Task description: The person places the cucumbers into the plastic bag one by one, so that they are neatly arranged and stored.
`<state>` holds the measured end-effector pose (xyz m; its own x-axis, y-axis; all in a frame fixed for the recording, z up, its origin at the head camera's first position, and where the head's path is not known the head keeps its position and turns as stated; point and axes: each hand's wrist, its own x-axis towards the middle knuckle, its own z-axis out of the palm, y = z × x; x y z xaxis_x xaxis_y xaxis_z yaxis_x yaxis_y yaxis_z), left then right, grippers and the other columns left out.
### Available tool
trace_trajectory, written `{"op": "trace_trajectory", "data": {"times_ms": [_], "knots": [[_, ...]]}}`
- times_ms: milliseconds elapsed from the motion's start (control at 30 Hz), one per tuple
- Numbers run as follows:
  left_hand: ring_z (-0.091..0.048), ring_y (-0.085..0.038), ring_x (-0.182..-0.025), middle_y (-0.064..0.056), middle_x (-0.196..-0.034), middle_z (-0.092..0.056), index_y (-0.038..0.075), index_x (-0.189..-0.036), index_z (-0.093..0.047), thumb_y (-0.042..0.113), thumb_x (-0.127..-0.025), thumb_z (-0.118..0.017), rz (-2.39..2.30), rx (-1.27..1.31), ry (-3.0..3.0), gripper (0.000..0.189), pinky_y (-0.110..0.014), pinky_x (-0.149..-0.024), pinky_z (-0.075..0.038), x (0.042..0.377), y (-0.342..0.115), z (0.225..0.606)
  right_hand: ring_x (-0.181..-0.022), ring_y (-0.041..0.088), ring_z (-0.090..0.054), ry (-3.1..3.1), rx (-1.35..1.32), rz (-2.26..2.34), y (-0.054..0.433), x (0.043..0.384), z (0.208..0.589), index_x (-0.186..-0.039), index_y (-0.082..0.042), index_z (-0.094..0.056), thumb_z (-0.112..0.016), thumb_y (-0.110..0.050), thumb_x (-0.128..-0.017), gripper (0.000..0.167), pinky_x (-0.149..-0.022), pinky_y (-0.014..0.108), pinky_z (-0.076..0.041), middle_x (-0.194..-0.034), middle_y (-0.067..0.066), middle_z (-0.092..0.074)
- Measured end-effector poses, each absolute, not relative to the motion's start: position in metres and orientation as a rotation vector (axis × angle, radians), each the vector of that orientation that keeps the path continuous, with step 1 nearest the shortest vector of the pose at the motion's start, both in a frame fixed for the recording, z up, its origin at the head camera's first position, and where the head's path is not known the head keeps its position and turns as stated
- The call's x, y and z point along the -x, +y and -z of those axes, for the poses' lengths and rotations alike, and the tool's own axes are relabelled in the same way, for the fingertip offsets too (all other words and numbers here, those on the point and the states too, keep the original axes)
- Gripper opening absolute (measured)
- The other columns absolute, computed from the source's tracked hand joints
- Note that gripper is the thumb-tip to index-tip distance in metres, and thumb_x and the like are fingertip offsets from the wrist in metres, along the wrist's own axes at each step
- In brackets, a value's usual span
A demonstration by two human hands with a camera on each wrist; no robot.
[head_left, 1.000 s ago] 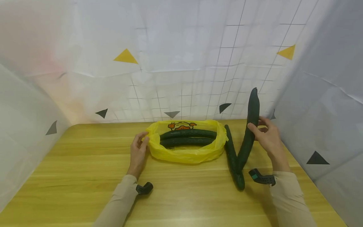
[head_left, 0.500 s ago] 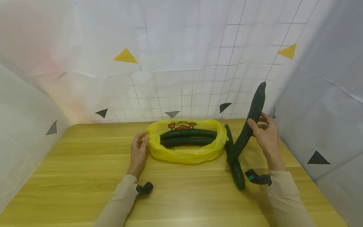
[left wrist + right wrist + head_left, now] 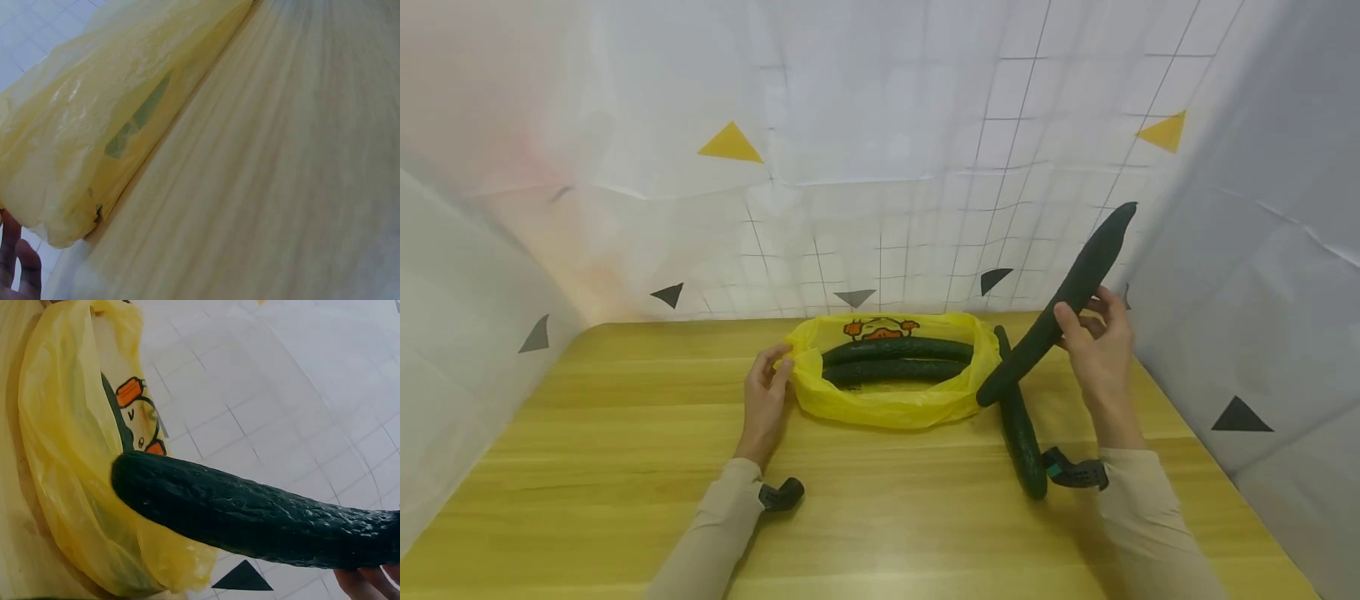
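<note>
A yellow plastic bag [image 3: 895,412] with a duck print lies on the table, its mouth spread wide. Two cucumbers [image 3: 895,369] rest side by side inside it. My left hand [image 3: 764,400] pinches the bag's left end between thumb and fingers; the left wrist view catches only part of it. With thumb and fingers, my right hand [image 3: 1101,354] holds another cucumber [image 3: 250,512] around its middle. That cucumber is tilted, its lower end by the bag's right rim and its upper end raised to the right. Beneath it, one more cucumber [image 3: 1021,433] lies on the table, partly covered.
The wooden table [image 3: 625,467] reaches to a white sheet backdrop [image 3: 880,167] with grid lines and triangles. Similar sheets stand at left and right. A black wrist device [image 3: 782,495] sits on the left sleeve, another [image 3: 1075,469] on the right.
My right hand has moved slightly left and up. The held cucumber has tilted further, its lower end swinging left and up toward the bag. My left hand and the bag stay put.
</note>
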<state>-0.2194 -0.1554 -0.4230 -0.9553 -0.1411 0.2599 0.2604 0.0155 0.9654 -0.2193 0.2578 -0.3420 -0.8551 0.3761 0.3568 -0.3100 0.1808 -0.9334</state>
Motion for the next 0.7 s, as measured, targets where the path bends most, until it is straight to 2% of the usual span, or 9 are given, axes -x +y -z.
{"op": "trace_trajectory", "data": {"times_ms": [267, 500, 700], "knots": [[-0.041, -0.037, -0.078, -0.008, -0.129, -0.053, 0.004, -0.128, -0.052, 0.02, -0.098, -0.051, 1.983, 0.145, -2.033, 0.034, -0.031, -0.065, -0.043, 0.222, -0.156, 0.422, -0.09, 0.014, -0.051, -1.85, -0.048, -1.741, 0.244, 0.222, 0.341, -0.137, -0.015, -0.038, -0.066, -0.014, -0.087, 0.058, -0.067, 0.015, -0.054, -0.113, -0.002, -0.044], [-0.04, -0.039, -0.078, -0.006, -0.13, -0.054, 0.003, -0.127, -0.053, 0.018, -0.098, -0.052, 2.006, 0.139, -2.018, 0.033, -0.03, -0.064, -0.043, 0.223, -0.155, 0.421, -0.09, 0.016, -0.055, -1.652, -0.175, -1.826, 0.235, 0.226, 0.341, -0.135, -0.013, -0.038, -0.066, -0.008, -0.087, 0.056, -0.07, 0.02, -0.055, -0.115, 0.004, -0.046], [-0.041, -0.034, -0.077, -0.007, -0.131, -0.052, 0.003, -0.127, -0.052, 0.018, -0.098, -0.052, 2.022, 0.129, -2.016, 0.033, -0.03, -0.065, -0.042, 0.223, -0.155, 0.421, -0.096, 0.019, -0.056, -1.623, -0.245, -1.868, 0.227, 0.227, 0.344, -0.136, -0.013, -0.034, -0.064, -0.004, -0.088, 0.057, -0.075, 0.021, -0.054, -0.12, 0.006, -0.044]]}}
